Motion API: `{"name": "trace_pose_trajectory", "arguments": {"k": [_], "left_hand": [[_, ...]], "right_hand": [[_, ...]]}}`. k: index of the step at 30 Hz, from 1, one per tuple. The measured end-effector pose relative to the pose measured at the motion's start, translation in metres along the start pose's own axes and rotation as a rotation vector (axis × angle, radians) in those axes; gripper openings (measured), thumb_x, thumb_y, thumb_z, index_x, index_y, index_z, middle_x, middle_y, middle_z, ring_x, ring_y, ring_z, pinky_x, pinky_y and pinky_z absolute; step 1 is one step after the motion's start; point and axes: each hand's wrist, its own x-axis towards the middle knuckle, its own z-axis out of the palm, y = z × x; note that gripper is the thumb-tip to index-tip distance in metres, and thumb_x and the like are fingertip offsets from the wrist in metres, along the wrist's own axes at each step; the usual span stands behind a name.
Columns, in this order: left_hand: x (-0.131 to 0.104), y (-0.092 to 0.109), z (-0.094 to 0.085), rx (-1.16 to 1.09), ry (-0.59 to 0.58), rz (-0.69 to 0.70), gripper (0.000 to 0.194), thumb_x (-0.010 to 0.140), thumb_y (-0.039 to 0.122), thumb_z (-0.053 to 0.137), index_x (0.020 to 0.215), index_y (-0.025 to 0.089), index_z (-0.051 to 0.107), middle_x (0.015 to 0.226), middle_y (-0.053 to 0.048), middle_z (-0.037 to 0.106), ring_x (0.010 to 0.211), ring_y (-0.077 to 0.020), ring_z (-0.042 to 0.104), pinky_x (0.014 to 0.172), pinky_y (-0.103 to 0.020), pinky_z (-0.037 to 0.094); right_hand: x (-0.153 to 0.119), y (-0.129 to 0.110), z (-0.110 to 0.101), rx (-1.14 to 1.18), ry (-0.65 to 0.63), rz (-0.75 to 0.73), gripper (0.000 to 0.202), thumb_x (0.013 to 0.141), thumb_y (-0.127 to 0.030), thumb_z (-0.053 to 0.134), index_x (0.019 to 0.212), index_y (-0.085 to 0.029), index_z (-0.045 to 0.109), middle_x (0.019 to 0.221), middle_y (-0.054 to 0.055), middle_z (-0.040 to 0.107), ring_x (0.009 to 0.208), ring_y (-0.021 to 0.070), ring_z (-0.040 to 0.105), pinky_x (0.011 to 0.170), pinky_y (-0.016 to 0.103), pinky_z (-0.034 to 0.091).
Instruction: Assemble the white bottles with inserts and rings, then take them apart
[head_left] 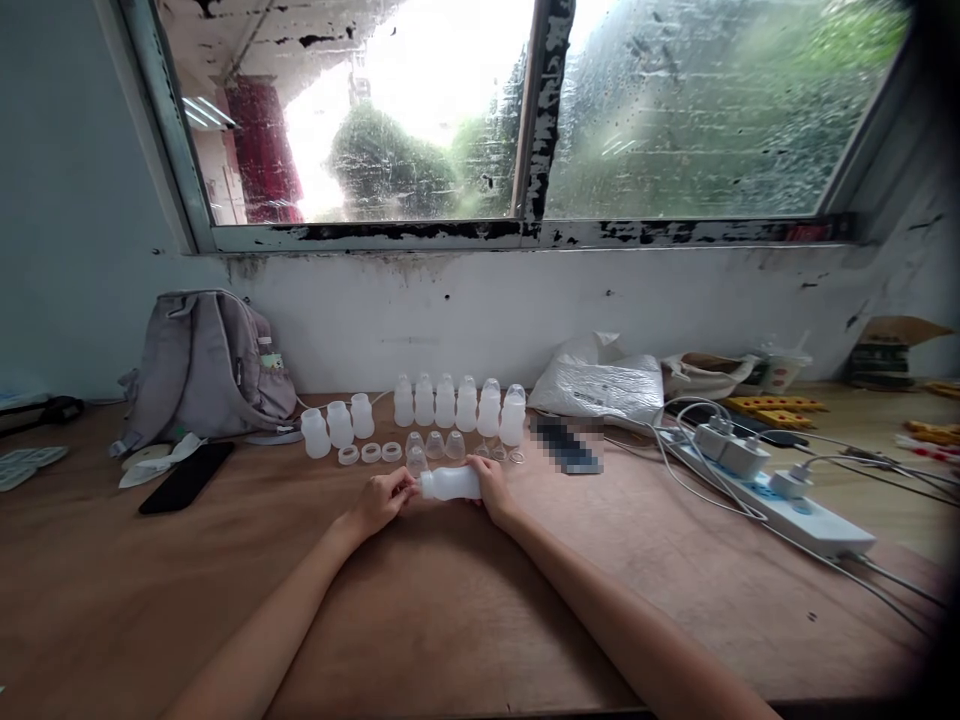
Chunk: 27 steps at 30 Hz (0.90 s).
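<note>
A frosted white baby bottle (454, 484) lies sideways in the air just above the table, neck to the left. My right hand (493, 488) is wrapped round its base. At the neck end, the fingers of my left hand (386, 500) are pinched together; what exactly sits between the tips is hidden. Close behind are several clear dome caps (435, 445) and three white collar rings (371, 453). Three bottles without tops (340, 426) stand to the left. A row of several capped bottles (445, 402) stands by the wall. Small clear pieces (516, 457) lie beside my right hand.
On the left are a grey backpack (202, 365) and a black phone (187, 478). To the right sit a blurred dark object (566, 445), a silvery plastic bag (600, 385) and a white power strip (795, 510) with trailing cables. A window (525, 233) is above the table (420, 620).
</note>
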Motion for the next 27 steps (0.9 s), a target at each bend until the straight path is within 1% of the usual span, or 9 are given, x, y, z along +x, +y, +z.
{"name": "trace_pose_trajectory", "arguments": {"k": [3,5,9,12,15,17,20,24,27], "left_hand": [[-0.002,0.005,-0.003,0.143,0.002,0.083,0.022,0.082,0.035,0.039,0.076,0.019,0.054,0.062,0.001,0.056,0.055,-0.011,0.051,0.055,-0.02,0.036],[-0.004,0.007,-0.004,0.19,-0.003,0.129,0.025,0.084,0.035,0.037,0.074,0.019,0.054,0.065,0.0,0.057,0.057,-0.0113,0.051,0.057,-0.02,0.036],[-0.005,0.008,-0.002,0.186,0.022,0.123,0.025,0.084,0.033,0.037,0.07,0.018,0.053,0.063,0.0,0.056,0.056,-0.0107,0.05,0.056,-0.019,0.035],[-0.004,0.008,0.0,0.119,0.056,0.098,0.024,0.082,0.031,0.04,0.068,0.018,0.054,0.057,0.002,0.054,0.051,-0.0097,0.047,0.053,-0.019,0.034],[-0.002,0.007,0.002,0.042,0.087,0.025,0.021,0.079,0.032,0.044,0.068,0.017,0.054,0.054,0.003,0.055,0.049,-0.0097,0.047,0.051,-0.019,0.035],[-0.001,0.006,0.002,-0.006,0.085,-0.025,0.022,0.078,0.034,0.045,0.067,0.017,0.054,0.054,0.002,0.056,0.049,-0.01,0.048,0.051,-0.019,0.035],[0.0,0.004,0.004,-0.162,0.019,-0.085,0.027,0.077,0.038,0.045,0.063,0.016,0.052,0.053,0.002,0.055,0.046,-0.009,0.046,0.048,-0.019,0.035],[0.003,0.0,0.007,-0.449,-0.074,-0.203,0.039,0.076,0.047,0.043,0.053,0.016,0.045,0.042,0.005,0.043,0.035,-0.0063,0.037,0.037,-0.018,0.028],[0.006,-0.003,0.007,-0.484,-0.105,-0.241,0.05,0.079,0.052,0.034,0.046,0.015,0.041,0.035,0.005,0.036,0.03,-0.0056,0.033,0.033,-0.018,0.023]], "right_hand": [[0.001,0.0,-0.001,0.038,-0.045,0.038,0.03,0.07,-0.037,0.044,0.068,-0.012,0.059,0.03,-0.003,0.043,0.023,0.0107,0.037,0.024,0.02,0.02],[0.002,0.0,-0.001,0.06,-0.069,0.057,0.031,0.071,-0.038,0.044,0.07,-0.012,0.06,0.029,-0.003,0.043,0.023,0.0107,0.036,0.024,0.019,0.02],[0.002,0.0,-0.001,0.081,-0.084,0.074,0.03,0.07,-0.038,0.045,0.072,-0.011,0.059,0.029,-0.003,0.043,0.022,0.0113,0.037,0.022,0.019,0.019],[0.003,0.001,-0.002,0.089,-0.08,0.075,0.03,0.07,-0.038,0.045,0.073,-0.012,0.059,0.029,-0.004,0.043,0.022,0.0116,0.038,0.022,0.019,0.019],[0.004,0.001,-0.002,0.092,-0.07,0.068,0.029,0.07,-0.037,0.046,0.072,-0.011,0.059,0.029,-0.004,0.043,0.022,0.0108,0.037,0.023,0.019,0.019],[0.004,0.001,-0.002,0.091,-0.059,0.063,0.028,0.07,-0.036,0.046,0.072,-0.011,0.059,0.029,-0.004,0.043,0.022,0.0105,0.037,0.023,0.019,0.02],[0.004,0.001,-0.002,0.089,-0.049,0.061,0.028,0.071,-0.035,0.046,0.074,-0.011,0.059,0.029,-0.004,0.043,0.023,0.0107,0.037,0.023,0.019,0.021],[0.002,-0.001,-0.001,0.091,-0.07,0.067,0.029,0.071,-0.035,0.045,0.075,-0.011,0.059,0.03,-0.003,0.044,0.023,0.0115,0.039,0.023,0.02,0.021],[0.001,-0.002,-0.001,0.092,-0.095,0.071,0.028,0.071,-0.035,0.045,0.076,-0.011,0.059,0.031,-0.003,0.045,0.024,0.012,0.04,0.023,0.02,0.022]]}}
